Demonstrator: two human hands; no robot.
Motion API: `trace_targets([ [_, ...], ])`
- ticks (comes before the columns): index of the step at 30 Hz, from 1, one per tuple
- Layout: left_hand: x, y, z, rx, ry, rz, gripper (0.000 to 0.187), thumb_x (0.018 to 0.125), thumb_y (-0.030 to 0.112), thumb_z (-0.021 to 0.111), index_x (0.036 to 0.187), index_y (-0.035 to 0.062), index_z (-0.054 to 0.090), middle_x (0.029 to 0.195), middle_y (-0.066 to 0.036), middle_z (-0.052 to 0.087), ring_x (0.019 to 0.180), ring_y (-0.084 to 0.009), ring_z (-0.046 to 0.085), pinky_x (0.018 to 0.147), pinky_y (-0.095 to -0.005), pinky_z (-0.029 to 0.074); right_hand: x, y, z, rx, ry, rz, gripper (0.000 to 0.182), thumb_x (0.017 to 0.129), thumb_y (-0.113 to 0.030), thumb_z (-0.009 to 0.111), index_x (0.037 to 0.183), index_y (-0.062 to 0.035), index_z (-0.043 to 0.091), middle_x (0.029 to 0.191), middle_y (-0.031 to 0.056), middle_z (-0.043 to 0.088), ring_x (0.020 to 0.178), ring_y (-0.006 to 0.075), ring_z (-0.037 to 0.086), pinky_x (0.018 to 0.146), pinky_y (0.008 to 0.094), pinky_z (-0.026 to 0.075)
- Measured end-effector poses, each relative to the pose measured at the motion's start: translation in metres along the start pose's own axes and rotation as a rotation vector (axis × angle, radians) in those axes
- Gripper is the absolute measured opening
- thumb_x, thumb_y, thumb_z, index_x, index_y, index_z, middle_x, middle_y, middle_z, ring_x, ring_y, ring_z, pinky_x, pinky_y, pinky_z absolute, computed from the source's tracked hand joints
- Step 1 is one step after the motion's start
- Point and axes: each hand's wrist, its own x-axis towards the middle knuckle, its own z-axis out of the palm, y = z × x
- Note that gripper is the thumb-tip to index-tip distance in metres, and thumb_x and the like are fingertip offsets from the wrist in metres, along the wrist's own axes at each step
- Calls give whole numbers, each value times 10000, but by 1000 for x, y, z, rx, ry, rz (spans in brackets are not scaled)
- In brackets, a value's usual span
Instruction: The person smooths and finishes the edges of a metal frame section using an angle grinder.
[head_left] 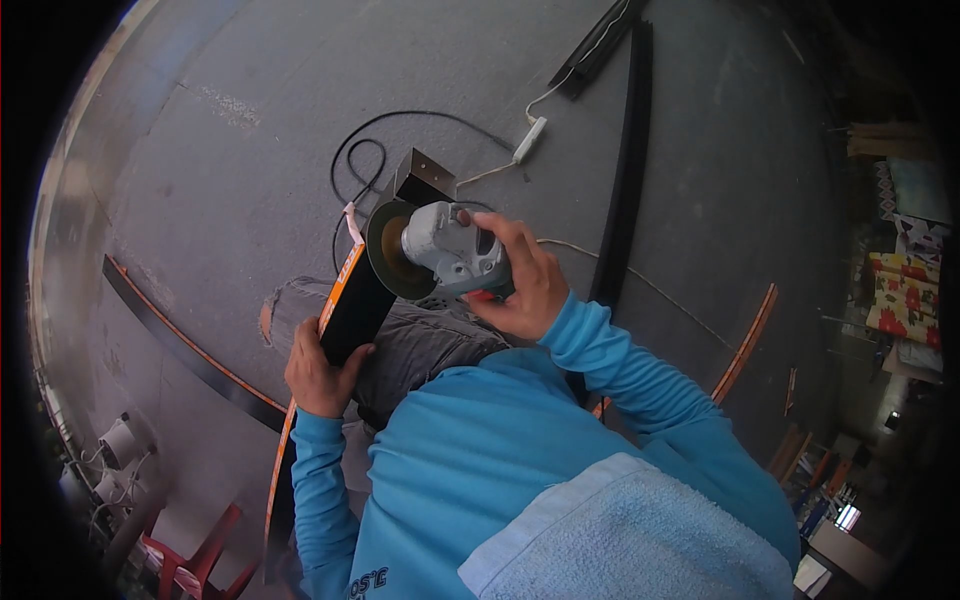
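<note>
My right hand (522, 280) is wrapped round a grey angle grinder (455, 248), whose round disc (397, 250) faces left. The disc is at the upper end of a long black bar (357, 315) with an orange printed strip (342, 287) along its edge; whether they touch I cannot tell. My left hand (325, 370) grips this bar lower down, thumb on the dark face and fingers over the orange edge. A pale strip (353, 222) sticks up from the bar's end. Just behind the disc stands a dark metal piece with holes (424, 177).
A long black bar (625, 160) lies on the grey floor (250, 60), right of a white power strip (530, 141) and a looped black cable (383, 118). Another orange-edged bar (190, 345) lies left. A red chair (195, 560) is lower left; patterned cloth (903, 290) is far right.
</note>
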Motion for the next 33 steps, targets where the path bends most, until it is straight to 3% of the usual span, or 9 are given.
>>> trace_targets([
  [3, 0, 0, 0, 3, 6, 0, 722, 636, 340, 875, 1148, 13, 484, 946, -177, 614, 834, -346, 653, 710, -404, 520, 0, -1, 1, -4, 1, -6, 911, 680, -134, 790, 1426, -184, 270, 1132, 232, 525, 911, 442, 658, 756, 480, 603],
  [6, -1, 2, 0, 5, 11, 8, 714, 636, 336, 874, 1143, 14, 488, 939, -174, 614, 828, -344, 650, 711, -402, 518, 3, -6, 2, 21, -16, 71, 887, 660, -120, 811, 1396, -140, 316, 1203, 221, 530, 1025, 430, 624, 843, 460, 552],
  [12, -3, 0, 0, 28, -21, -30, 671, 665, 299, 857, 1167, 57, 482, 975, -183, 631, 875, -365, 656, 722, -425, 523, 23, -3, -2, 14, 51, -31, 914, 668, -115, 795, 1424, -184, 286, 1150, 239, 527, 919, 442, 654, 740, 478, 599],
  [19, 5, 2, -4, 4, -1, 0, 690, 642, 350, 867, 1125, 22, 498, 911, -168, 618, 810, -337, 651, 701, -397, 517, -17, -6, -1, 32, 14, -14, 913, 647, -90, 797, 1414, -166, 308, 1135, 223, 537, 898, 410, 662, 674, 434, 613],
  [33, 5, 0, -3, -14, -25, -13, 721, 636, 351, 874, 1145, 20, 487, 918, -177, 627, 819, -344, 658, 711, -396, 524, -34, 15, -10, 22, 13, 74, 878, 673, -96, 789, 1412, -160, 320, 1153, 218, 536, 958, 428, 647, 743, 455, 596],
])
